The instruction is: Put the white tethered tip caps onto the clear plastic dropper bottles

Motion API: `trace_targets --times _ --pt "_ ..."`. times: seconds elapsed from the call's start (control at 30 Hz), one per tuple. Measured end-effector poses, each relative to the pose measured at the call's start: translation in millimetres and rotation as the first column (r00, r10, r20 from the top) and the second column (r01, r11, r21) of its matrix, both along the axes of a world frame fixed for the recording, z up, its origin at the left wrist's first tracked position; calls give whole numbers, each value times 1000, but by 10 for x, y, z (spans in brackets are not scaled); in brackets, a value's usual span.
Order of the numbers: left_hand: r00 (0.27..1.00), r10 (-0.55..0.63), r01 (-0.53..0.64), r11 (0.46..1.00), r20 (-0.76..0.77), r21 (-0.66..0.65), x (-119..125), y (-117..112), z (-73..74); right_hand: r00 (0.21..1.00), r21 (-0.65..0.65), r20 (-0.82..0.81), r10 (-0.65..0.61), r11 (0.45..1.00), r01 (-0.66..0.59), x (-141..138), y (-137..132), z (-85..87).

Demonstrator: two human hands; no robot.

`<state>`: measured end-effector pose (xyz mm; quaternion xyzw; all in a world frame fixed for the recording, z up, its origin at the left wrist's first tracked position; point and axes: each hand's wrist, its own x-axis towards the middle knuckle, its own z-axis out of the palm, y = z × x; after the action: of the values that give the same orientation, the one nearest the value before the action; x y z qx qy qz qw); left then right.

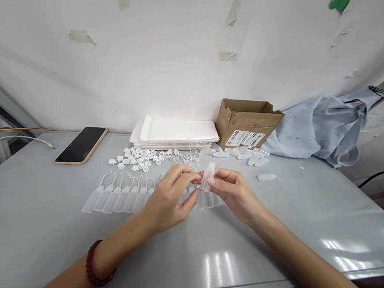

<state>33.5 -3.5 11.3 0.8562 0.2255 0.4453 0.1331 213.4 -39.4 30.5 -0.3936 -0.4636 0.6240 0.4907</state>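
Translucent bottle sits tilted between the two hands, on the near side of the cardboard box. From where I stand, the right hand has thumb and fingers closed round it; the left hand is half curled, fingertips right at the bottle's side, and I can't tell whether they grip anything. So narrow a body looks easy to lose: a slack pinch could drop it onto the partly hidden bottles lying below, nearer than the box. I can't make out any contents in it.

Left of the box, the row of corded bottles lies close to the left wrist, so a careless sweep might scatter it. Just in front of the box, loose bottles lie at odd angles, and a nudge might roll them. The tangled cords, left of the box, could snag when one is pulled; the white caps, farther left of it, might skitter if brushed. Farthest, the box stands open-topped, its bottom out of my sight, so its contents I can't tell.
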Motion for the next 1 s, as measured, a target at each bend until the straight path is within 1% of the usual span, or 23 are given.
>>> trace_targets --times 0.1,0.2,0.27,0.3,0.37,0.4,0.5,0.6,0.7,0.77,0.87,0.93,1.0 --pt "999 28 -27 998 -28 61 9 -17 -34 999 -29 -12 38 999 -38 0 -7 9" --pt "996 66 -55 983 -57 175 3 -27 -57 995 -57 -16 95 994 -95 10 -7 5" --pt "995 74 -57 968 -59 245 -7 -26 -67 993 -54 -6 119 991 -119 26 -3 -2" --pt "996 69 -53 966 -55 252 -11 -21 -70 993 -45 6 121 992 -120 35 -2 -4" --pt "998 67 -61 973 -18 224 -18 -9 -69 994 -12 47 104 995 -103 53 -3 3" --pt "997 81 -83 977 17 196 -19 -3 -63 993 7 80 89 996 -89 60 -7 12" --pt "975 174 -187 978 141 89 -16 -2 -14 968 66 252 18 997 -35 53 -33 49" --pt "950 245 -240 969 196 -49 -11 -33 49 888 141 456 -57 990 -9 11 -64 67" --pt "943 275 -248 957 188 -153 -9 -74 89 813 214 575 -90 976 -44 -26 -81 49" --pt "944 275 -243 954 184 -176 -9 -90 102 784 256 614 -97 963 -82 -33 -86 28" --pt "946 274 -244 953 172 -178 -7 -94 113 761 306 638 -116 945 -112 -22 -87 8" --pt "952 261 -234 957 157 -172 -5 -93 112 757 323 638 -139 941 -100 -14 -85 7" --pt "962 225 -207 970 152 -127 0 -93 100 754 327 637 -159 942 -78 -11 -80 14"
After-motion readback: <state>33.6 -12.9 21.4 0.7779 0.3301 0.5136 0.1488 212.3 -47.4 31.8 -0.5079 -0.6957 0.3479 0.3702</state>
